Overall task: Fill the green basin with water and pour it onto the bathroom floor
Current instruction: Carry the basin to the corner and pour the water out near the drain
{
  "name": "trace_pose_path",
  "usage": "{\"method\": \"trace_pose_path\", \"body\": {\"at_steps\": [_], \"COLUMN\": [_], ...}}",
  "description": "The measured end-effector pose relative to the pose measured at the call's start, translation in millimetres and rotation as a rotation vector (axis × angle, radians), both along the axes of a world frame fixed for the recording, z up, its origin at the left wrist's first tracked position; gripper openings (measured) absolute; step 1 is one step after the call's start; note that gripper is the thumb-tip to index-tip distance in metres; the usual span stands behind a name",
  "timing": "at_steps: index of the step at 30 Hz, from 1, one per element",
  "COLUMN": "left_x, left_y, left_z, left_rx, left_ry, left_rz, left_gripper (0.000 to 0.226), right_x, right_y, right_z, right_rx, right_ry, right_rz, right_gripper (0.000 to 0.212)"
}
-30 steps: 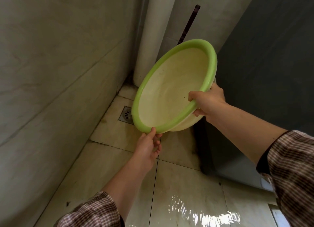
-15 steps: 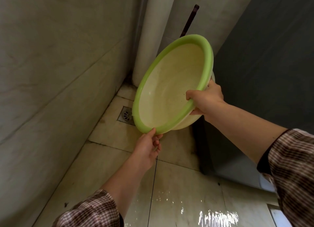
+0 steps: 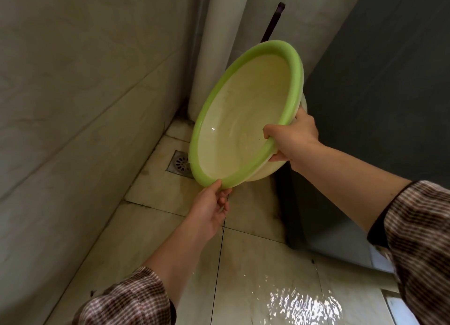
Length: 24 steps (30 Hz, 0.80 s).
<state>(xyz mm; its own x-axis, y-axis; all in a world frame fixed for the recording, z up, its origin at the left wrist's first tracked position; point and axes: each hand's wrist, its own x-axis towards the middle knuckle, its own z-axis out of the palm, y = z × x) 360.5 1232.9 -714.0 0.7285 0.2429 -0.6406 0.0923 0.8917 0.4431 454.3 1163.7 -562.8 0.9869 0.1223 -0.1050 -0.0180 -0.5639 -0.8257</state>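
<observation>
From the head camera, the green basin (image 3: 243,120) is held up in the corner of the room, tipped steeply so that its pale inside faces the camera and its low edge hangs over the floor near the drain (image 3: 179,164). Compared with half a second ago it sits a touch higher and more upright, and the bright ripple on the wet floor (image 3: 302,305) has spread wider. The left hand (image 3: 209,215) pinches the lowest part of the rim, thumb on the near side and fingers curled beneath. The right hand (image 3: 292,139) is closed on the rim at the right side, thumb inside the bowl, fingers behind. A thin trickle seems to fall from the low edge past the left hand, though it is too faint to be sure. The floor is pale stone tile with dark joints. A tiled wall (image 3: 73,105) rises at left, a white pipe (image 3: 219,44) stands in the corner, a dark handle (image 3: 274,20) leans behind the basin, and a grey panel (image 3: 389,93) closes the right side. Both sleeves (image 3: 423,246) are checked.
</observation>
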Motion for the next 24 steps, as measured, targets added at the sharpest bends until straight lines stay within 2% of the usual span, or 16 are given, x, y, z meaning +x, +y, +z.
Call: {"method": "trace_pose_path", "body": {"at_steps": [17, 24], "left_x": [0.6, 2.1], "left_y": [3.0, 3.9], "left_z": [-3.4, -4.3], "left_rx": [0.016, 0.014], "left_ry": [0.021, 0.013], "left_rz": [0.015, 0.026], "left_gripper": [0.011, 0.013], "right_x": [-9.5, -7.5], "right_y": [4.6, 6.9], "right_z": [-1.7, -4.8], "right_rx": [-0.056, -0.119], "right_ry": [-0.077, -0.168], "right_rz": [0.052, 0.080], "right_gripper": [0.087, 0.085]}}
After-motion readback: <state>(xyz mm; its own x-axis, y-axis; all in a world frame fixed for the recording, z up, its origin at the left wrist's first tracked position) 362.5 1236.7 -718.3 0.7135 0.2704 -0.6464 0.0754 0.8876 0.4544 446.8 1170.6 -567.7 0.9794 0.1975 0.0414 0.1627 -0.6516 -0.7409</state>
